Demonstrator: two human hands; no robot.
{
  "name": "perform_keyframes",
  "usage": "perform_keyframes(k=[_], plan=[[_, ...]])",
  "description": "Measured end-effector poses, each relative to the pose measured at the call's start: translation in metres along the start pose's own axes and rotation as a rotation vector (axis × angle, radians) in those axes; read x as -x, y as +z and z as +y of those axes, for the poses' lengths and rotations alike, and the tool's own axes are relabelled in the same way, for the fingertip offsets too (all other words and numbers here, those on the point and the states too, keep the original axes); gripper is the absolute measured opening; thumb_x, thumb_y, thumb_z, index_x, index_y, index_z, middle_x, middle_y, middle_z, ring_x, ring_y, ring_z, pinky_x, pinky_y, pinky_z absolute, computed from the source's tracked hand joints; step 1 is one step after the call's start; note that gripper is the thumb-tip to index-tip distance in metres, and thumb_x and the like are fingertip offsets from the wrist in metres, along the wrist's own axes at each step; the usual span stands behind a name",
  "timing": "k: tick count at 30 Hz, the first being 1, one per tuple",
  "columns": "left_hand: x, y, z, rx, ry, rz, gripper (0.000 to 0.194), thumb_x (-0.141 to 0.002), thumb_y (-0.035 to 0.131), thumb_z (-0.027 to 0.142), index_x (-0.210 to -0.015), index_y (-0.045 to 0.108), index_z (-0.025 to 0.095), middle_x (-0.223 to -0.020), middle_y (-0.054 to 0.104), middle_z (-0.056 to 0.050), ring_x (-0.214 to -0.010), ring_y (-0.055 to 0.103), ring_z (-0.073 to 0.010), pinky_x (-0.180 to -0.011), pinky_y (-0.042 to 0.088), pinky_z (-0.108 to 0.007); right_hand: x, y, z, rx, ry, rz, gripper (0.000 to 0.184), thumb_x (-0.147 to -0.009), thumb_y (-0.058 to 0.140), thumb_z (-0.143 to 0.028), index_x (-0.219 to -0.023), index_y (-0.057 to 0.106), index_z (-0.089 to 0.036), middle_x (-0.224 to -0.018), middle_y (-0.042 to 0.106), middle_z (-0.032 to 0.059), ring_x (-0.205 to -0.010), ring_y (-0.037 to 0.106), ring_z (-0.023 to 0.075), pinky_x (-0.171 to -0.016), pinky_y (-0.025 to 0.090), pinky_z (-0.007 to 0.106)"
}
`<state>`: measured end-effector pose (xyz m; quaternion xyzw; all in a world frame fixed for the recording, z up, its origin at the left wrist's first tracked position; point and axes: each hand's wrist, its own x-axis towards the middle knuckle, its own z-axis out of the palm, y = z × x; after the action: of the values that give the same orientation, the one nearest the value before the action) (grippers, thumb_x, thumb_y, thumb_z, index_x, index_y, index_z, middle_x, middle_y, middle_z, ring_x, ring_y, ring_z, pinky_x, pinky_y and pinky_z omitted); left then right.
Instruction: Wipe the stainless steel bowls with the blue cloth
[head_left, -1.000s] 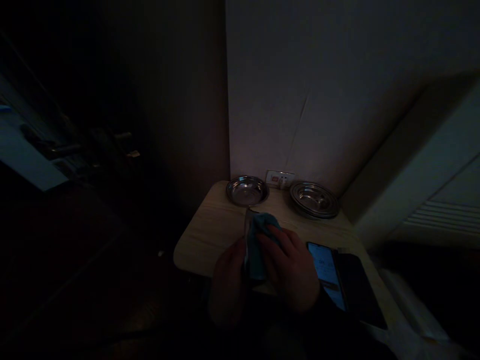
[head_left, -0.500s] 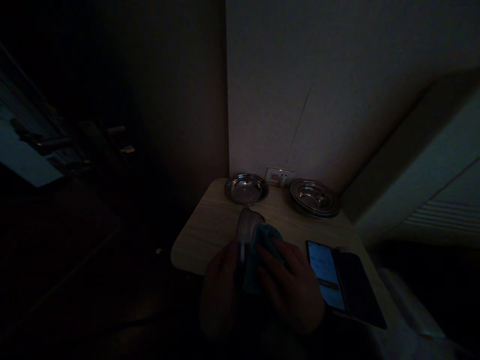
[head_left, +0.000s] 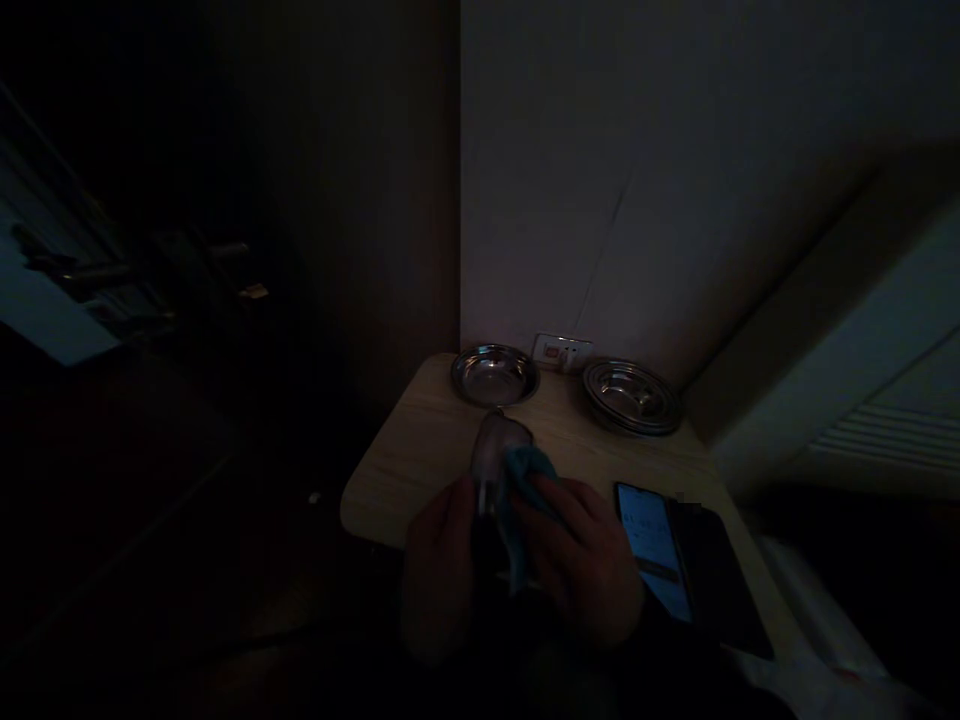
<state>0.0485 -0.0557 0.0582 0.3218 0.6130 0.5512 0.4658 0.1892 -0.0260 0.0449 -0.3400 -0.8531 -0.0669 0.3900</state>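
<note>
At six o'clock of the worktop (head_left: pixel 397 455), a metal dish (head_left: pixel 493 445) is gripped at seven o'clock by the left hand (head_left: pixel 441 565); by the right hand (head_left: pixel 589 560), a cloth (head_left: pixel 529 463) is clutched against it. Under uneven cloth pressure, the dish could be dropped.

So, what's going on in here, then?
In dim light, a person's left hand holds a metal dish tilted up, while the right hand holds a blue-green cloth against it. Behind, on the table, sit another dish and a stack of dishes. A lit phone lies to the right.
</note>
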Motion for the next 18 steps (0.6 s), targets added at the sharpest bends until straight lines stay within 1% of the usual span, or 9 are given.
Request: perform_keyframes(k=[2, 4, 6, 8, 10, 11, 15, 18], plan=[[-0.003, 0.001, -0.004, 0.017, 0.013, -0.003, 0.040, -0.078, 0.045, 0.048, -0.083, 0.064, 0.013, -0.074, 0.065, -0.005, -0.068, 0.057, -0.0154, -0.060, 0.044, -0.024, -0.004, 0.002, 0.005, -0.035, 0.056, 0.016, 0.028, -0.084, 0.048, -0.017, -0.109, 0.061, -0.019, -0.106, 0.062, 0.0095, -0.090, 0.055, 0.0211, -0.075, 0.050, 0.037], [-0.005, 0.002, -0.007, 0.043, 0.009, 0.019, 0.041, -0.078, 0.046, 0.050, -0.083, 0.064, 0.013, -0.076, 0.065, -0.005, -0.067, 0.057, -0.0151, -0.061, 0.044, -0.024, -0.005, 0.004, 0.005, -0.046, 0.087, 0.032, 0.028, -0.084, 0.047, -0.017, -0.109, 0.061, -0.019, -0.105, 0.062, 0.0098, -0.090, 0.055, 0.0209, -0.076, 0.050, 0.036], [-0.008, 0.003, -0.009, 0.059, -0.006, 0.036, 0.041, -0.078, 0.046, 0.050, -0.083, 0.063, 0.014, -0.076, 0.065, -0.005, -0.067, 0.056, -0.0152, -0.061, 0.044, -0.025, -0.003, 0.004, 0.001, -0.024, 0.068, 0.029, 0.029, -0.083, 0.048, -0.017, -0.109, 0.061, -0.019, -0.106, 0.062, 0.0096, -0.091, 0.055, 0.0220, -0.076, 0.050, 0.037], [-0.009, 0.003, -0.008, 0.039, -0.018, 0.027, 0.041, -0.077, 0.046, 0.050, -0.084, 0.063, 0.014, -0.075, 0.065, -0.005, -0.067, 0.056, -0.0156, -0.061, 0.044, -0.025, 0.001, 0.004, -0.002, -0.016, 0.016, 0.004, 0.029, -0.082, 0.050, -0.017, -0.109, 0.062, -0.020, -0.107, 0.062, 0.0087, -0.092, 0.054, 0.0229, -0.075, 0.050, 0.038], [-0.008, 0.003, -0.005, 0.010, -0.022, 0.022, 0.040, -0.077, 0.047, 0.050, -0.083, 0.063, 0.014, -0.076, 0.065, -0.005, -0.069, 0.057, -0.0160, -0.061, 0.044, -0.024, 0.001, 0.007, 0.003, -0.048, 0.016, -0.010, 0.028, -0.082, 0.050, -0.017, -0.108, 0.062, -0.020, -0.109, 0.062, 0.0088, -0.093, 0.054, 0.0225, -0.076, 0.050, 0.038], [-0.007, 0.004, -0.004, 0.005, -0.020, 0.027, 0.040, -0.077, 0.047, 0.049, -0.083, 0.063, 0.013, -0.076, 0.065, -0.005, -0.069, 0.057, -0.0159, -0.062, 0.044, -0.024, -0.001, 0.010, 0.009, -0.075, 0.048, -0.009, 0.028, -0.083, 0.050, -0.018, -0.108, 0.062, -0.020, -0.110, 0.061, 0.0094, -0.094, 0.055, 0.0220, -0.077, 0.050, 0.038], [0.000, 0.006, 0.000, -0.006, -0.020, 0.049, 0.041, -0.078, 0.044, 0.051, -0.081, 0.063, 0.015, -0.073, 0.065, -0.003, -0.067, 0.056, -0.0151, -0.061, 0.043, -0.023, -0.010, 0.023, 0.040, -0.203, 0.290, 0.026, 0.025, -0.086, 0.046, -0.021, -0.104, 0.063, -0.018, -0.110, 0.061, 0.0108, -0.101, 0.056, 0.0206, -0.087, 0.047, 0.039], [0.002, 0.006, 0.001, -0.020, -0.057, 0.076, 0.042, -0.077, 0.044, 0.052, -0.081, 0.063, 0.015, -0.071, 0.064, -0.003, -0.067, 0.056, -0.0158, -0.061, 0.044, -0.024, -0.006, 0.027, 0.052, -0.340, 0.445, 0.098, 0.024, -0.086, 0.046, -0.023, -0.101, 0.064, -0.018, -0.107, 0.063, 0.0102, -0.099, 0.059, 0.0189, -0.086, 0.048, 0.036]])
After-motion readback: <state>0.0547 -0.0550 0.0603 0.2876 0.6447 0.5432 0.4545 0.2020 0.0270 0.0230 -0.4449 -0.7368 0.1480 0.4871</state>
